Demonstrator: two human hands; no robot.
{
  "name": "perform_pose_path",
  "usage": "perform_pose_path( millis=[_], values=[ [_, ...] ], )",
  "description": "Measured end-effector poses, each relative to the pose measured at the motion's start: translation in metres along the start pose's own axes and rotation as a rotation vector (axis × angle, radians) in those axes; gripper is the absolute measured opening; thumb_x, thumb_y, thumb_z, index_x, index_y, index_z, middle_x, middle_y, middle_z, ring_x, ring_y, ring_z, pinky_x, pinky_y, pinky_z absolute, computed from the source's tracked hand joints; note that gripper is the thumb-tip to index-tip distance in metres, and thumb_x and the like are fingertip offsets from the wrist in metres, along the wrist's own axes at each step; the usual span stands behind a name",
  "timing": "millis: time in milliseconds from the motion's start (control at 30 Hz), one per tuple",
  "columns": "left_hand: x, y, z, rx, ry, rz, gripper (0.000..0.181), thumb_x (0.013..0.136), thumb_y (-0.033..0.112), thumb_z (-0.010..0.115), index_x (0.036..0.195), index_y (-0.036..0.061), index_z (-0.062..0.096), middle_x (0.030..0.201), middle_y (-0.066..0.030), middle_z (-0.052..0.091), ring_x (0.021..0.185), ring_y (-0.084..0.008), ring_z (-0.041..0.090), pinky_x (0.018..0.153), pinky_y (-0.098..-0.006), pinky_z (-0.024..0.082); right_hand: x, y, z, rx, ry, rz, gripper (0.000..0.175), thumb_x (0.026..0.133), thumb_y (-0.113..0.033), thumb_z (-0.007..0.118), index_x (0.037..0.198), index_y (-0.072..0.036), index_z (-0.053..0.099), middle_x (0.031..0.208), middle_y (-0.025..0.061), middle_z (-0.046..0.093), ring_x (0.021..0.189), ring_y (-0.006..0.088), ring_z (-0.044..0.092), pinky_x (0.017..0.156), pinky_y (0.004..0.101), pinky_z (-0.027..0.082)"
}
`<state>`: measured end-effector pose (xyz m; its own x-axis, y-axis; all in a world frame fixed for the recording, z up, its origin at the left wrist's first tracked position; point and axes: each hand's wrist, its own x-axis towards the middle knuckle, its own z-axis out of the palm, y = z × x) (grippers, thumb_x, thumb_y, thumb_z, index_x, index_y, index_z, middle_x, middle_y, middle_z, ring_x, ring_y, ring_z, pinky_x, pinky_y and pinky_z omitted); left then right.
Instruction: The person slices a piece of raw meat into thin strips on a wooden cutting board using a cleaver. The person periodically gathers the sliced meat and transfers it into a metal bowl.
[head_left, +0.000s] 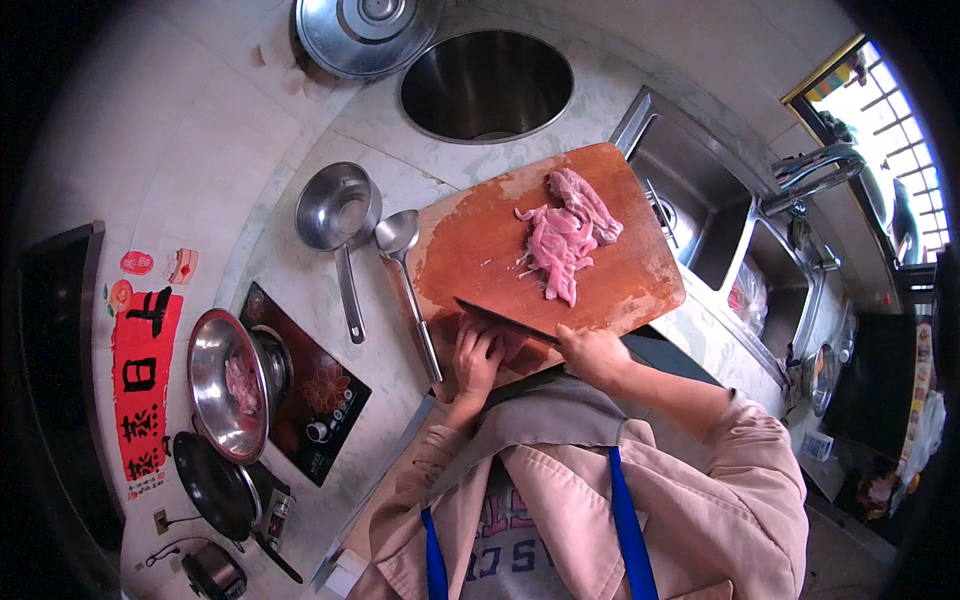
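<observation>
My right hand (594, 357) grips a kitchen knife (506, 319), its dark blade slanting up to the left over the near part of a wooden cutting board (465, 247). Beside the blade, my left hand (478, 355) rests with curled fingers on a piece of raw meat (515, 346), partly hidden by the knife and fingers. Farther up the board lies a loose pile of sliced pink meat (561, 247). A thicker strip of meat (586, 201) lies against its upper side.
A metal spatula (411, 277) leans along the board's left edge, next to a steel ladle (345, 225). Left are a steel bowl (210, 375) containing meat, an induction cooktop (315, 420) and a black pan (214, 487). A round basin (487, 86) lies beyond; a double sink (690, 180) stands right.
</observation>
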<state>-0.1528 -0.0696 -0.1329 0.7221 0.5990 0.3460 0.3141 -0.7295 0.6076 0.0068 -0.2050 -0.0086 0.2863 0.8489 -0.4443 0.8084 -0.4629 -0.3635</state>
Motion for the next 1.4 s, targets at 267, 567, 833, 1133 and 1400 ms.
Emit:
perform_pose_path(
  millis=[267, 567, 833, 1133, 1400],
  values=[
    [-0.002, 0.005, -0.005, -0.091, -0.087, 0.034, 0.019, 0.070, 0.010, 0.066, 0.088, 0.0047, 0.063, 0.096, -0.0112, 0.058, 0.098, -0.0326, 0.053, 0.085, -0.0402, 0.044, 0.056, -0.018, 0.014, 0.109, 0.027, -0.012, 0.026, 0.086, -0.025, 0.049, 0.097, -0.002, 0.048, 0.075, 0.0201, 0.063, 0.070, 0.0365, 0.063, 0.059, 0.0459, 0.050],
    [0.006, 0.009, -0.006, -0.025, 0.016, 0.076, 0.014, 0.071, 0.008, 0.067, 0.084, 0.0059, 0.062, 0.095, -0.0079, 0.057, 0.098, -0.0277, 0.054, 0.090, -0.0397, 0.043, 0.008, 0.053, 0.018, 0.122, 0.136, 0.184, 0.034, 0.084, -0.038, 0.054, 0.094, -0.005, 0.052, 0.078, 0.0210, 0.063, 0.074, 0.0384, 0.062, 0.066, 0.0480, 0.049],
    [0.001, 0.017, -0.018, 0.072, 0.065, 0.054, 0.020, 0.074, 0.013, 0.066, 0.093, 0.0056, 0.062, 0.103, -0.0095, 0.055, 0.103, -0.0301, 0.050, 0.090, -0.0409, 0.042, 0.044, 0.089, -0.017, 0.605, 0.572, 0.404, 0.032, 0.084, -0.031, 0.057, 0.095, -0.001, 0.056, 0.080, 0.0252, 0.062, 0.080, 0.0407, 0.060, 0.068, 0.0462, 0.047],
    [-0.006, 0.008, -0.014, 0.068, 0.011, 0.001, 0.021, 0.074, 0.012, 0.066, 0.094, 0.0055, 0.061, 0.104, -0.0102, 0.055, 0.102, -0.0314, 0.051, 0.087, -0.0398, 0.044, 0.014, 0.009, 0.020, -0.012, 0.191, 0.060, 0.013, 0.084, -0.014, 0.045, 0.095, -0.007, 0.047, 0.068, 0.0153, 0.064, 0.063, 0.0314, 0.065, 0.053, 0.0437, 0.051],
    [-0.012, 0.009, -0.015, 0.073, -0.012, 0.069, 0.021, 0.075, 0.014, 0.066, 0.094, 0.0068, 0.063, 0.105, -0.0107, 0.055, 0.102, -0.0310, 0.051, 0.086, -0.0398, 0.044, 0.070, -0.021, 0.037, 0.092, 0.300, 0.055, 0.016, 0.083, -0.012, 0.045, 0.097, -0.005, 0.045, 0.067, 0.0193, 0.062, 0.064, 0.0353, 0.064, 0.056, 0.0465, 0.049]
  ],
)
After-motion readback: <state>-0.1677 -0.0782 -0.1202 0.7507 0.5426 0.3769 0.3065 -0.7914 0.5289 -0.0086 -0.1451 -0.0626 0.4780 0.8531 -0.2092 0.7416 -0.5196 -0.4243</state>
